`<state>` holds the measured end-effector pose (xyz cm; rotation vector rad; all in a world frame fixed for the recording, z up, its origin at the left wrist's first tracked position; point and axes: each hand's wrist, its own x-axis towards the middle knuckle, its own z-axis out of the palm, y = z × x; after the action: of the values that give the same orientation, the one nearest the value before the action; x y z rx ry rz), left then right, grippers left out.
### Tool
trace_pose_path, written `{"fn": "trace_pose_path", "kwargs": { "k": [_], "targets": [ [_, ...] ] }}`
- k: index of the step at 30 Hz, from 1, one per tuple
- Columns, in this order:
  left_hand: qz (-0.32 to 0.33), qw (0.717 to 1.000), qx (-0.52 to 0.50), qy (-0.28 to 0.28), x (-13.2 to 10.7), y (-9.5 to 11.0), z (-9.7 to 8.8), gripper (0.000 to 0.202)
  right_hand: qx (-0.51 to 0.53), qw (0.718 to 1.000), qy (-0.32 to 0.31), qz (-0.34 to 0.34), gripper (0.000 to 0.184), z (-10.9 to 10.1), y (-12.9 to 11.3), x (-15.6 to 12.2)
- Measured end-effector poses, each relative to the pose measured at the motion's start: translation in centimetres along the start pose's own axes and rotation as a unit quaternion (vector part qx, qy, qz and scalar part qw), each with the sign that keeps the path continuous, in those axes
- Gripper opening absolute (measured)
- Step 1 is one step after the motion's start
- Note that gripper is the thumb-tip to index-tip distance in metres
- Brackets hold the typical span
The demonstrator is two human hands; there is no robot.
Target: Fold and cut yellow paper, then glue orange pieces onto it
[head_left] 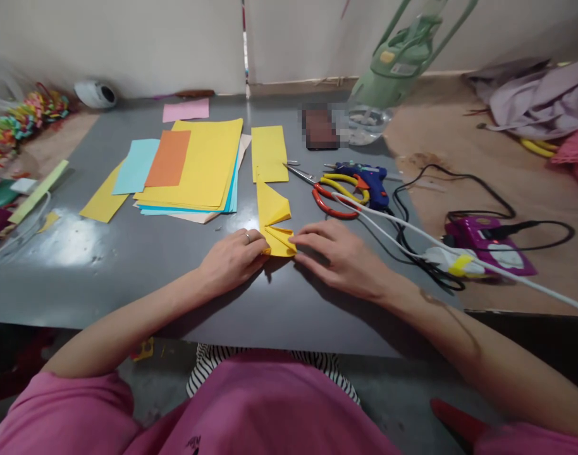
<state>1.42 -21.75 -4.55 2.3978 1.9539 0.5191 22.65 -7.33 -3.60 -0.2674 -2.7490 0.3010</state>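
Note:
A long yellow paper strip (271, 208), folded into zigzag pleats at its near end, lies on the grey table (128, 265). My left hand (232, 259), a ring on one finger, has its fingers curled against the left side of the folded end. My right hand (339, 256) presses the right side of the same fold with its fingertips pinched on the paper edge. Both hands rest on the table surface.
A stack of yellow, orange and blue sheets (194, 167) lies behind the hands. Scissors (334, 193), a blue glue gun (369, 180), cables and a purple device (483, 240) sit to the right. A green fan base (393, 63) stands at the back.

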Motion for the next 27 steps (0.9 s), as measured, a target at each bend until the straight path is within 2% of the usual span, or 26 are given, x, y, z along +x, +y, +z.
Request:
{"fn": "trace_pose_path", "kwargs": {
  "k": [3,9,14,19,27],
  "targets": [
    [-0.013,1.0,-0.021,-0.008,-0.2,0.4,0.0,0.015,0.09,0.996,-0.022,-0.008,0.017,0.8,-1.1,0.4],
    [-0.106,0.987,-0.111,-0.04,-0.1,0.8,-0.9,0.018,0.088,0.996,0.006,0.003,0.018,1.5,-1.0,0.3],
    [-0.076,0.971,-0.212,-0.079,0.8,0.4,-1.8,0.017,0.059,0.998,0.011,-0.008,0.017,1.2,-1.6,-0.2],
    [-0.12,0.978,-0.139,-0.102,1.6,0.8,-1.7,0.024,0.082,0.996,0.023,0.016,0.016,1.4,-1.7,-0.3],
    [-0.175,0.972,-0.148,-0.053,2.3,0.6,-0.8,0.022,0.13,0.989,0.047,0.058,0.013,1.9,-1.8,0.1]
  ]
}}
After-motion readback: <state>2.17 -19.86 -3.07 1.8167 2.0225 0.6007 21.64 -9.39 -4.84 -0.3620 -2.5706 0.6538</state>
